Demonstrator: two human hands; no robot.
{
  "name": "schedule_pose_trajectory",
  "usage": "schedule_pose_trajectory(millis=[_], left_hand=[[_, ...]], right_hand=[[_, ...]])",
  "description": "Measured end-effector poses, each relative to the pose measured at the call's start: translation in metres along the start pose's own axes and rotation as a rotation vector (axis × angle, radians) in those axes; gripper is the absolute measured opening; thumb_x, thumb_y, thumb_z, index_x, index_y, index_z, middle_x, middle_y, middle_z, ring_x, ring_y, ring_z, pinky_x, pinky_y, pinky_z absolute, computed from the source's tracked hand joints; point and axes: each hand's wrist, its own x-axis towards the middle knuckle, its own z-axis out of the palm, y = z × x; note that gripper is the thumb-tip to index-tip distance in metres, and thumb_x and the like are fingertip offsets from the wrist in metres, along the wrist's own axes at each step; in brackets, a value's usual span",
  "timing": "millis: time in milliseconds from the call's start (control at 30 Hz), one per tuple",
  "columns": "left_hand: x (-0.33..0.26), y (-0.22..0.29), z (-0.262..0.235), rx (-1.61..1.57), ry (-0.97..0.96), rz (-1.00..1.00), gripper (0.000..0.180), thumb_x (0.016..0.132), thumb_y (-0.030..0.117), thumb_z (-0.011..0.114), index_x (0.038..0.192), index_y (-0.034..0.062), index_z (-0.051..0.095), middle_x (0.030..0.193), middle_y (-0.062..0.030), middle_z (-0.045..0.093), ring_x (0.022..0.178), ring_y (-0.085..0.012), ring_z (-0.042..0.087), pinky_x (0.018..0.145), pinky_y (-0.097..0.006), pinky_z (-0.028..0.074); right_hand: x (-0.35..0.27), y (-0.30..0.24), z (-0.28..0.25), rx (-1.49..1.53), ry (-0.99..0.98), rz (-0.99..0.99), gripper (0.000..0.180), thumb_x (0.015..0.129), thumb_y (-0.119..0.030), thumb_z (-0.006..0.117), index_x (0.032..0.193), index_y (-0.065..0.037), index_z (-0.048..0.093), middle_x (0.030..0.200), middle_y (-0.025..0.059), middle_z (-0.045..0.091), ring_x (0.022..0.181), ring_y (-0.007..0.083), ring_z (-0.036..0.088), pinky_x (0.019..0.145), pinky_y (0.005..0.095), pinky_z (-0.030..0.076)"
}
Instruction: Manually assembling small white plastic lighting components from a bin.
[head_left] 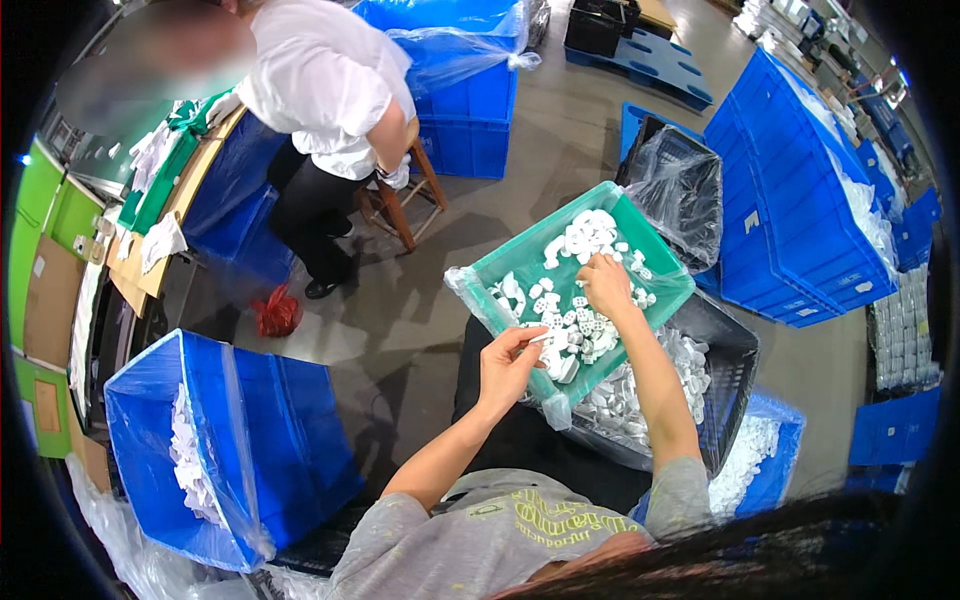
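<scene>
A green plastic tray (pixel 658 262) lies tilted in front of me, with loose small white plastic parts (pixel 590 335) spread over its bottom. Over its near left edge, my left hand (pixel 508 368) pinches a small white plastic piece (pixel 541 338) between thumb and fingers. My right hand (pixel 606 284) reaches into the tray from the right, fingers curled down among the parts near a heap of larger white pieces (pixel 592 232). Whatever its fingertips grip is hidden by the hand.
Under the tray's right side stands a black crate (pixel 742 385) of pale plastic pieces. Large blue bins stand at left (pixel 300 430), right (pixel 790 210) and back (pixel 465 145). A person in a white shirt (pixel 325 75) sits on a wooden stool (pixel 405 205). A red bag (pixel 277 312) lies on the floor.
</scene>
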Motion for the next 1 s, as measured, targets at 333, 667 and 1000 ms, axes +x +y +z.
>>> schedule_pose_trajectory(millis=[333,667,1000], left_hand=[[0.015,0.012,0.000,-0.204,0.014,-0.241,0.020,0.081,0.004,0.056,0.100,-0.0021,0.060,0.087,-0.0081,0.063,0.074,-0.0132,0.061,0.058,-0.023,0.051],[-0.001,0.017,0.018,-0.201,-0.128,-0.259,0.024,0.081,0.008,0.061,0.103,-0.0004,0.060,0.091,-0.0082,0.064,0.078,-0.0138,0.061,0.061,-0.023,0.052],[-0.008,0.019,0.027,-0.130,-0.133,-0.122,0.023,0.082,0.008,0.061,0.102,-0.0011,0.061,0.093,-0.0092,0.063,0.081,-0.0142,0.061,0.066,-0.026,0.053]], right_hand=[[-0.053,-0.069,-0.082,1.109,0.081,0.137,0.013,0.071,0.000,0.065,0.082,-0.003,0.056,0.088,0.0056,0.057,0.075,0.0107,0.055,0.063,0.0231,0.045],[-0.094,-0.084,-0.105,1.415,0.063,0.312,0.020,0.077,0.002,0.061,0.096,0.000,0.059,0.090,0.0059,0.060,0.081,0.0104,0.056,0.068,0.0215,0.047],[-0.102,-0.083,-0.117,1.367,0.051,0.459,0.017,0.075,0.002,0.064,0.091,0.002,0.061,0.080,0.0067,0.063,0.071,0.0103,0.059,0.062,0.0218,0.047]])
